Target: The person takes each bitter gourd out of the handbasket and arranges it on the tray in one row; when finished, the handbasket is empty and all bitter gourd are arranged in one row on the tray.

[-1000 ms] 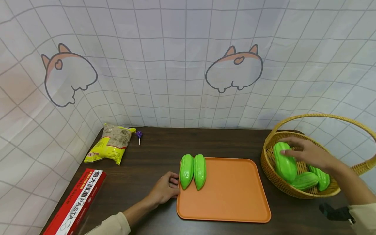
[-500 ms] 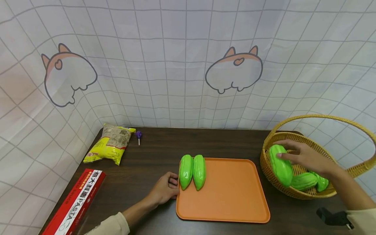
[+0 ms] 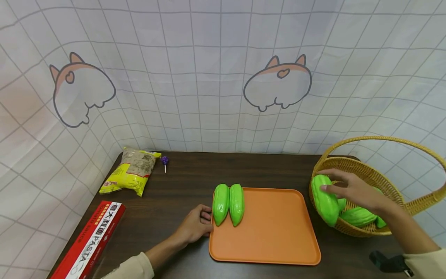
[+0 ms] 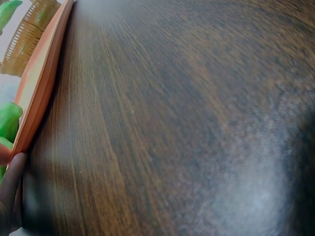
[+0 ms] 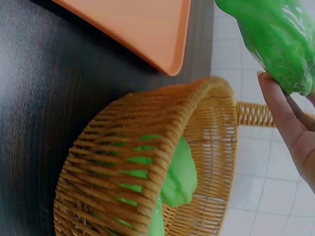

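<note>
My right hand [image 3: 355, 192] grips a bright green, ridged, bitter-melon-like gourd [image 3: 325, 199] between thumb and fingers, at the left rim of the wicker basket [image 3: 371, 167]. In the right wrist view this gourd [image 5: 280, 44] is up above the basket rim, its lower end at my fingertips. Other green gourds [image 3: 359, 216] lie inside the basket. My left hand [image 3: 195, 224] holds the left edge of the orange tray [image 3: 271, 232], thumb and finger right at its rim in the left wrist view. Two similar green gourds [image 3: 221, 205] lie side by side in the tray's upper left corner.
The basket's tall handle [image 3: 386, 138] arches over it. At the left of the dark wooden table [image 3: 195, 170] are a red pasta box [image 3: 88, 240], a yellow bag [image 3: 132, 170] and a purple lollipop [image 3: 165, 160]. A white grid-patterned cloth [image 3: 181, 89] hangs behind.
My right hand has moved left with the gourd, from inside the basket to its left rim. The basket's other gourds show differently behind it. My left hand and the tray stay in place.
</note>
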The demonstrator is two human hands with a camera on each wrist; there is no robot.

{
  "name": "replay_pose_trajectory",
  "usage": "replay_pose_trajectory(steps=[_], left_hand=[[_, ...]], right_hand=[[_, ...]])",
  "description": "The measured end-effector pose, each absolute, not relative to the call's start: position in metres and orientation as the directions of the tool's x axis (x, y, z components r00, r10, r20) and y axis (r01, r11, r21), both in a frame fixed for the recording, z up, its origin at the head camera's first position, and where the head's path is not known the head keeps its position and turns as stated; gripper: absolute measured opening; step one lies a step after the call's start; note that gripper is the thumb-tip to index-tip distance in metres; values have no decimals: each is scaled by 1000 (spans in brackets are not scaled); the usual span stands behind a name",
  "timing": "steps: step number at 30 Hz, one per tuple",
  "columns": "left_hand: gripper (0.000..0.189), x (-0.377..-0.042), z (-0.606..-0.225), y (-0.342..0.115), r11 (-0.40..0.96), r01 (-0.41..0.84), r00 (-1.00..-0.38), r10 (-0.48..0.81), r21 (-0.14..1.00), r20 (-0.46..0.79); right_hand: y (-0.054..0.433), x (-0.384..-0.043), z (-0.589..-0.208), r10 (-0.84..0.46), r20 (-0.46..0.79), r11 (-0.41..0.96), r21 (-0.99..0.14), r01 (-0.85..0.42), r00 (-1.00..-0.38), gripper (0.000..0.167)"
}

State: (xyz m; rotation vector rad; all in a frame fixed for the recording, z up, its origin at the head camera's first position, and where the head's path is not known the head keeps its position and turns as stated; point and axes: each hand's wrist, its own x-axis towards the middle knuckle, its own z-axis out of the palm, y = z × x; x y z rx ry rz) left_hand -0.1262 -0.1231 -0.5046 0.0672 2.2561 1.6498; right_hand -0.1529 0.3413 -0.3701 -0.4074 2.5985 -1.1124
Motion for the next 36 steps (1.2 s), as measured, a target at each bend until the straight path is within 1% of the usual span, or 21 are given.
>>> replay_pose_trajectory(steps=[23,30,36], left_hand=[[58,-126,-504,-123,317,-165,-939,241,934,-247],[59,-125,-503,-124,317,-167,-937,242,934,-250],[58,-127,-505,-124,321,-166,-937,243,933,-250]], right_hand=[[309,-147,-386,-356,-155,629,-769,-114,-921,49],[301,-149,-392,-379,-148,579,-808,-109,-913,50],[294,-150,-399,-388,-162,561,-822,-93,-907,51]])
